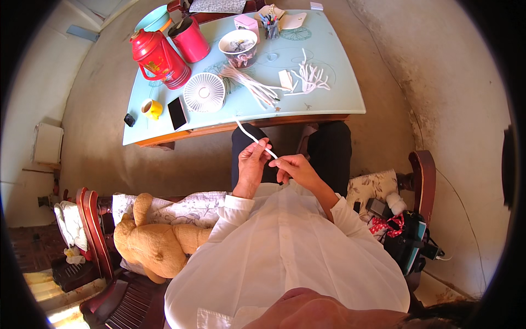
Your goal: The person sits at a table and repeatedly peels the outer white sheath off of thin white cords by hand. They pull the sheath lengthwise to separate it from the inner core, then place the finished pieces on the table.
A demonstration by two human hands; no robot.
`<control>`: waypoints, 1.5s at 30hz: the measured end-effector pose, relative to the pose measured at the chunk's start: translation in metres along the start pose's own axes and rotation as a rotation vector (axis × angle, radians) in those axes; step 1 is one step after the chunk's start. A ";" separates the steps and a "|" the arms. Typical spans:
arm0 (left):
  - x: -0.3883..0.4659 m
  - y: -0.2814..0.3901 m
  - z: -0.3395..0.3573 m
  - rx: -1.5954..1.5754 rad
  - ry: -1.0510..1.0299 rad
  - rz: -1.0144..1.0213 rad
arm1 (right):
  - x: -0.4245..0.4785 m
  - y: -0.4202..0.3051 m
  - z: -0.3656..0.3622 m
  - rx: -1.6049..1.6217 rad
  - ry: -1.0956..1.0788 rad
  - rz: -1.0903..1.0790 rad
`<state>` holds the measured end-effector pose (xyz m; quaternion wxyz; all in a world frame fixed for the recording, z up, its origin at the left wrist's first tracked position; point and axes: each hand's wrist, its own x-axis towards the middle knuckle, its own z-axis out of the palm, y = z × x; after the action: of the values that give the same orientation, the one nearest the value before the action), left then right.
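A white pipe cleaner point(246, 132) runs slantwise above my lap, its far end pointing toward the table edge. My left hand point(251, 163) pinches it near the middle between thumb and fingers. At the near end, my right hand point(296, 167) grips it with the fingertips. On the table, a loose bundle of straight pipe cleaners point(255, 87) lies just beyond the edge. To its right sits a cluster of bent, twisted white pipe cleaners point(311, 78). A small white block-like piece point(284, 79) rests between the two.
The glass-topped table point(341, 96) carries a red thermos point(158, 59), red canister point(191, 41), small white fan point(204, 92), phone point(177, 114), yellow mug point(152, 109), patterned tub point(238, 47) and pen holder point(271, 29). A plush toy point(158, 246) lies on the bench at my left; a black bag point(404, 240) is at right.
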<state>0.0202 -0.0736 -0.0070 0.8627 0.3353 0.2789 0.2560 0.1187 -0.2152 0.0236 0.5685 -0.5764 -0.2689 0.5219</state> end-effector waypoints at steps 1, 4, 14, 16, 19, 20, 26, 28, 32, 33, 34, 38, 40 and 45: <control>0.001 0.003 0.000 -0.006 0.010 0.021 | -0.001 0.004 -0.002 0.007 -0.003 0.005; 0.005 0.005 -0.005 -0.003 0.041 0.079 | -0.001 0.009 -0.004 0.031 -0.068 0.039; 0.013 0.011 -0.014 -0.109 0.077 0.079 | -0.011 0.018 -0.012 0.379 -0.152 0.178; 0.013 0.010 -0.012 -0.134 0.108 0.072 | -0.011 0.018 -0.009 0.404 -0.161 0.196; 0.016 0.013 -0.015 -0.164 0.125 0.046 | -0.012 0.018 -0.009 0.268 -0.100 0.148; 0.018 0.015 -0.017 -0.170 0.112 0.063 | -0.013 0.019 -0.011 0.264 -0.090 0.147; 0.024 0.020 -0.026 -0.232 0.139 0.081 | -0.016 0.022 -0.013 0.295 -0.124 0.169; 0.025 0.022 -0.027 -0.239 0.144 0.067 | -0.017 0.022 -0.012 0.325 -0.141 0.182; 0.031 0.025 -0.033 -0.220 0.194 0.114 | -0.020 0.024 -0.015 0.376 -0.142 0.200; 0.031 0.025 -0.035 -0.218 0.183 0.105 | -0.019 0.023 -0.015 0.369 -0.143 0.200; 0.032 0.025 -0.036 -0.217 0.172 0.097 | -0.019 0.022 -0.015 0.363 -0.144 0.199; 0.034 0.033 -0.034 -0.220 0.097 0.109 | -0.020 0.028 -0.017 0.358 -0.105 0.179; 0.032 0.033 -0.037 -0.210 0.080 0.059 | -0.019 0.026 -0.018 0.342 -0.073 0.168; 0.015 0.010 -0.038 -0.136 0.006 -0.147 | -0.015 0.028 -0.018 0.344 -0.066 0.152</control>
<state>0.0030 -0.0411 -0.0277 0.8991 0.2536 0.2875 0.2115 0.1230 -0.2417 -0.0013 0.6086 -0.4717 -0.1500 0.6202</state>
